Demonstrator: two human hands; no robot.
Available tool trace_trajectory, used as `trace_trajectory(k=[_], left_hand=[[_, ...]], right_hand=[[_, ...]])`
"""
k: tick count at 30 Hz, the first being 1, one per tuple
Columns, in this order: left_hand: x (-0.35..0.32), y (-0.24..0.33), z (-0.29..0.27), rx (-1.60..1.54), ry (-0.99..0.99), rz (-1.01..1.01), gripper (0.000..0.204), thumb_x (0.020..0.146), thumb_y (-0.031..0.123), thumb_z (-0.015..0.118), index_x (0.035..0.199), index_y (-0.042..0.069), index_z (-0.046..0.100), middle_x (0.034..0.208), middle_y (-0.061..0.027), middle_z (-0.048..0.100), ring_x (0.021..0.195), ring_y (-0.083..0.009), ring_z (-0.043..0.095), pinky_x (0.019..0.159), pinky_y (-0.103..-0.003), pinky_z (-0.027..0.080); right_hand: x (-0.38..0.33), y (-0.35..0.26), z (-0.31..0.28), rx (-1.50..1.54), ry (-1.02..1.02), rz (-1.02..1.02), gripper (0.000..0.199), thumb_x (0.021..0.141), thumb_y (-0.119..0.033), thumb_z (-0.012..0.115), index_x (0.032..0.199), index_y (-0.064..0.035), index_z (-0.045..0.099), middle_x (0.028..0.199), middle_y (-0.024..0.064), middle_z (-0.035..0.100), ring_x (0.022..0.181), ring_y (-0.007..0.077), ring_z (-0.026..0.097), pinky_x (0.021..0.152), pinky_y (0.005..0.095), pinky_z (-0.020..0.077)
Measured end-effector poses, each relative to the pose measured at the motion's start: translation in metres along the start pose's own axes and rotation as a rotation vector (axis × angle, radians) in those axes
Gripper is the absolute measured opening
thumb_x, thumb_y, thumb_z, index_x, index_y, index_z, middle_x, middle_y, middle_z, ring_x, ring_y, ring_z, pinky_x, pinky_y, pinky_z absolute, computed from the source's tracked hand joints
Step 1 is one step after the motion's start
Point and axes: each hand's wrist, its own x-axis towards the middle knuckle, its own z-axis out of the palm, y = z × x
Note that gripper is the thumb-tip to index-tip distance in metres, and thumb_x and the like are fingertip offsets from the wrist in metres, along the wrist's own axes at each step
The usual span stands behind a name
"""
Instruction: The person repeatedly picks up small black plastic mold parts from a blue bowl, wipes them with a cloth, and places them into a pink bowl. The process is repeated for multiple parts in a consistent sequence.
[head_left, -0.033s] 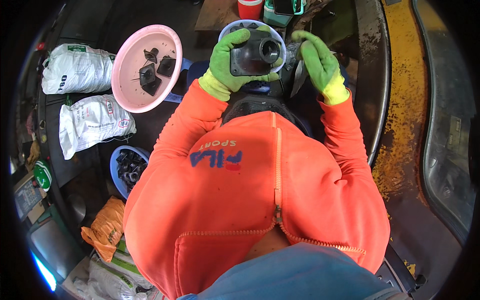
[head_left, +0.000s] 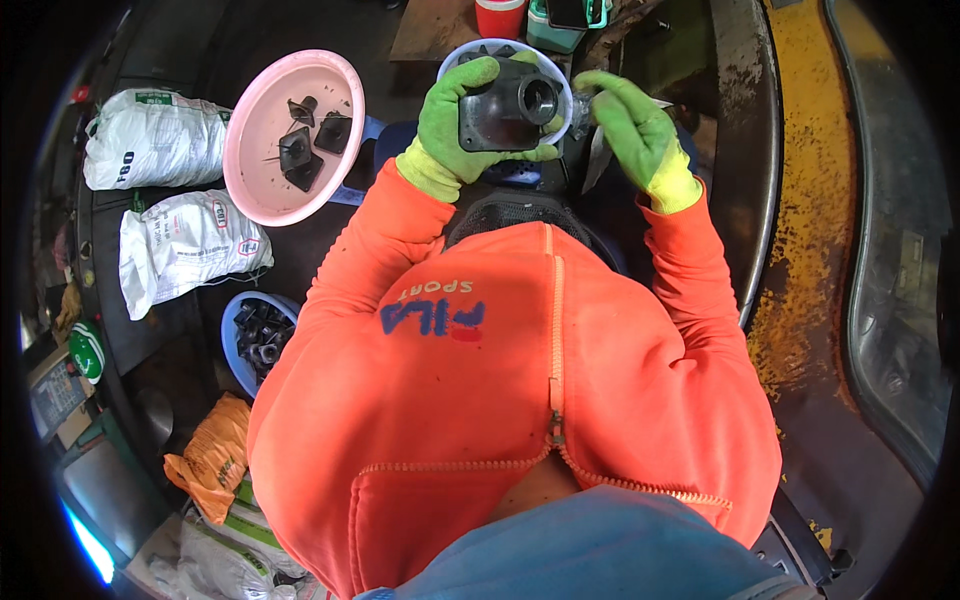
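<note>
- While the left hand in its green knitted glove [head_left: 452, 125] wraps around the dark grey square-based metal fitting with a round collar [head_left: 505, 112], the person holds that fitting up in front of the chest, over the pale blue plastic bowl [head_left: 455, 62]; the grasp is firm, with the thumb across the top and the fingers under the base.
- At the collar's right side, the right hand in a matching green glove [head_left: 635, 125] pinches something small and pale; what it is cannot be told, and its fingers are closed narrowly about it.
- To do this well, the person likely keeps the left hand steady and turns the open collar toward the right hand, so the fingertips work square to the opening rather than at a slant.
- Thick gloves dull the touch, so slow, small motions probably serve better than force.
- Holding the fitting above the pale blue bowl seems wise, since a dropped piece would land there.
- Just to the left, the pink round plastic basin [head_left: 262, 150] holds a few similar dark pieces [head_left: 300, 155]; lower left, a darker blue bowl [head_left: 236, 345] holds a heap of small dark parts.
</note>
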Motion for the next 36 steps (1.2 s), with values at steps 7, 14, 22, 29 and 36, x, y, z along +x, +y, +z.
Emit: trace_trajectory(k=[7,14,22,29,36], left_hand=[[0.006,0.007,0.004,0.062,-0.154,-0.032,0.043,0.089,0.026,0.054,0.122,-0.002,0.061,0.114,-0.0196,0.067,0.1,-0.0348,0.068,0.078,-0.056,0.059],[0.0,0.009,0.014,0.158,-0.018,0.146,0.055,0.081,0.017,0.051,0.132,-0.004,0.054,0.121,-0.0205,0.064,0.107,-0.0337,0.065,0.093,-0.047,0.054],[0.002,0.006,0.019,0.402,-0.001,0.399,0.072,0.075,0.021,0.056,0.141,-0.007,0.045,0.123,-0.022,0.061,0.111,-0.0332,0.061,0.097,-0.045,0.05],[0.008,0.014,0.026,0.534,-0.298,0.548,0.083,0.076,0.025,0.071,0.148,0.004,0.036,0.129,-0.0173,0.052,0.116,-0.0284,0.055,0.099,-0.042,0.048],[0.015,-0.001,0.022,0.608,-0.368,0.809,0.095,0.078,0.029,0.081,0.154,0.01,0.027,0.137,-0.0097,0.046,0.125,-0.0256,0.05,0.107,-0.039,0.042]], right_hand=[[0.011,-0.001,-0.008,-0.469,-0.074,-0.406,0.022,0.09,-0.013,0.067,0.11,-0.0043,0.068,0.097,0.0137,0.071,0.086,0.0323,0.068,0.071,0.0372,0.0558],[0.008,0.0,-0.007,-0.452,-0.113,-0.414,0.023,0.091,-0.009,0.064,0.114,-0.0012,0.067,0.099,0.0162,0.071,0.083,0.0326,0.07,0.071,0.0367,0.0555],[-0.003,-0.007,0.006,-0.224,-0.11,-0.207,0.026,0.095,-0.015,0.062,0.116,0.0001,0.065,0.103,0.0164,0.07,0.091,0.0324,0.069,0.078,0.0367,0.0549],[-0.008,-0.003,0.019,-0.034,-0.079,-0.112,0.025,0.095,-0.006,0.059,0.118,0.0041,0.062,0.112,0.0174,0.066,0.096,0.031,0.067,0.081,0.0348,0.0547],[-0.007,-0.017,0.024,0.039,-0.048,-0.234,0.026,0.102,-0.019,0.055,0.117,0.0005,0.063,0.074,-0.0041,0.054,0.063,0.0014,0.044,0.054,0.019,0.0345]])
